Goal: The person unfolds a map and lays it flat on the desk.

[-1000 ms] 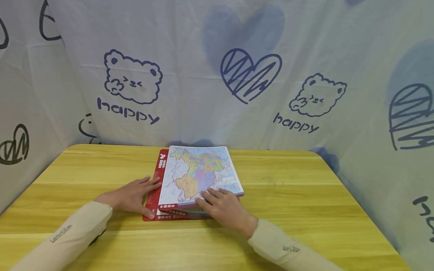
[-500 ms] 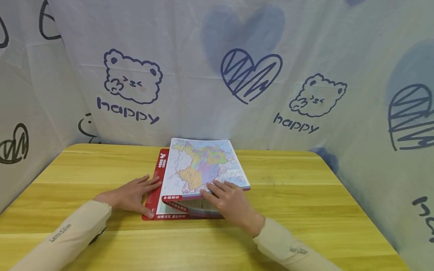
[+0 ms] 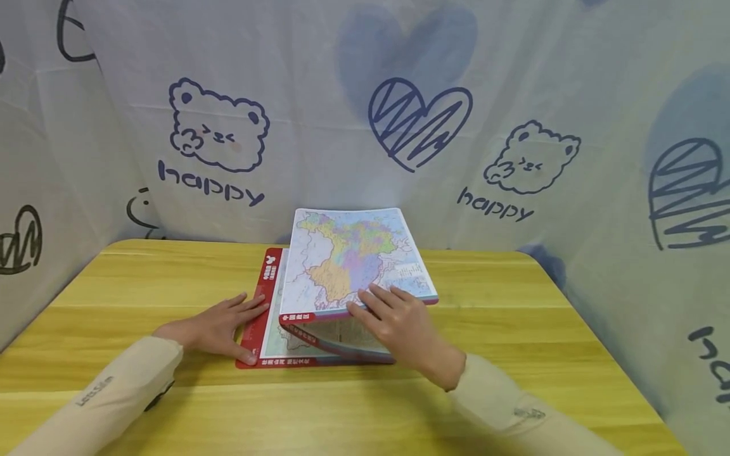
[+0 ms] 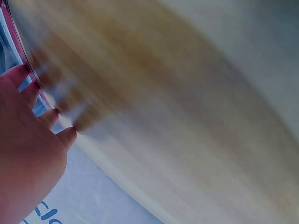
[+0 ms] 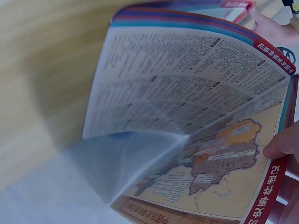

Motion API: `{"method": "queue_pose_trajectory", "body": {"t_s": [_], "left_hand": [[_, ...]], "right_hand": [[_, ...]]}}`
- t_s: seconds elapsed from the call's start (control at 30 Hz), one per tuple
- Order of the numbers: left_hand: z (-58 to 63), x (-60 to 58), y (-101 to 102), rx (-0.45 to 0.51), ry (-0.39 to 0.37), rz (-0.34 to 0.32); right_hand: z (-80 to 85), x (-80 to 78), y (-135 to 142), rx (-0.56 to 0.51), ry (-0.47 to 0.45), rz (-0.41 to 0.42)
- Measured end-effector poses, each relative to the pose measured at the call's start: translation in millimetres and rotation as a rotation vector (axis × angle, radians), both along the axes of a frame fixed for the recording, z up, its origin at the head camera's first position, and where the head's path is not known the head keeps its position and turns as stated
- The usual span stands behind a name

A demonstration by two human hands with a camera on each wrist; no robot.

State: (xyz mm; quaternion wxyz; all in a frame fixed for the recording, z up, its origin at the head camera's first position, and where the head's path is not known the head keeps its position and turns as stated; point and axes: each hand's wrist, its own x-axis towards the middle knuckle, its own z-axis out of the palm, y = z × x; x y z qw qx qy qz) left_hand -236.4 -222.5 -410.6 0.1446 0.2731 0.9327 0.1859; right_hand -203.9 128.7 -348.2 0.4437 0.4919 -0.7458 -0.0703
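A folded map (image 3: 345, 256) lies on the table in the head view, its upper panels lifted and tilted open toward me. My left hand (image 3: 211, 330) rests with spread fingers on the red left margin (image 3: 258, 320) of its bottom panel. At the near right edge of the raised panel, my right hand (image 3: 413, 329) pinches it, fingers on top and thumb beneath. The right wrist view shows printed text and an inner map (image 5: 229, 149) between the spread panels, with my thumb (image 5: 282, 142) on one. In the left wrist view, my fingertips (image 4: 67, 135) touch the sheet's edge.
The wood-grain table (image 3: 513, 354) extends on both sides of the map. Behind it hangs a pale curtain (image 3: 331, 152) printed with bears, hearts and lettering, close to the table's back edge. More curtain hangs at left and right.
My right hand has raised the map's upper panels and carried them away from me and rightward, widening the gap below. My left hand has stayed on the red margin.
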Motion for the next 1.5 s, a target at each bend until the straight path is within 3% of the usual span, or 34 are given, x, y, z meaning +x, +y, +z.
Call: {"method": "queue_pose_trajectory", "body": {"t_s": [0.37, 0.67, 1.1, 1.5], "left_hand": [[6.4, 4.7, 0, -0.041, -0.017, 0.015], [7.0, 4.4, -3, -0.08, -0.024, 0.023], [5.0, 4.2, -11, -0.064, -0.053, 0.051], [4.4, 9.7, -20, -0.057, -0.058, 0.07]], "right_hand": [[22.7, -0.9, 16, -0.038, 0.078, 0.022], [47.1, 4.5, 32, 0.02, 0.008, -0.03], [61.8, 11.2, 50, -0.046, 0.067, -0.077], [69.6, 20.5, 67, -0.1, 0.021, -0.154]]}}
